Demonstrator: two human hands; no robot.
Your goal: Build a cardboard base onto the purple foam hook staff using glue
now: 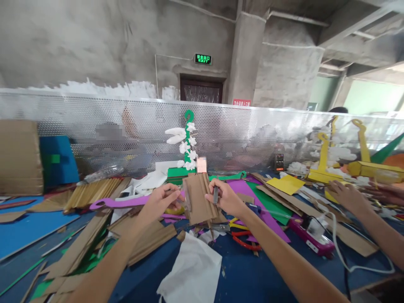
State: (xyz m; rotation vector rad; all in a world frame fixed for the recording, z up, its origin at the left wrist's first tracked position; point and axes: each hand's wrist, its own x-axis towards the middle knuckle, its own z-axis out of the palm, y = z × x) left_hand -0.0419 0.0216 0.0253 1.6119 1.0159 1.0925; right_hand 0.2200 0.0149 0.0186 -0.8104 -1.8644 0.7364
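Observation:
In the middle of the table a piece of brown cardboard (197,200) with fold lines stands tilted between my hands. My left hand (164,198) is closed at its left edge, the fingertips pinched beside a clear, shiny strip; what they grip is unclear. My right hand (225,195) is closed around a slim dark grey object (216,195), kind unclear, and its thumb reaches the cardboard's right edge. Just behind stands a green hooked stand (188,115) with white flowers (184,147). Scissors with red handles (246,242) lie below my right hand, and a white sheet (192,267) lies in front.
Cardboard strips (75,248) and a purple hooked piece (123,203) lie left. A magenta power strip (311,237) with a white cable sits right, near another person's hand (350,200) and yellow hooked stands (323,162). A perforated metal panel (142,122) runs along the back.

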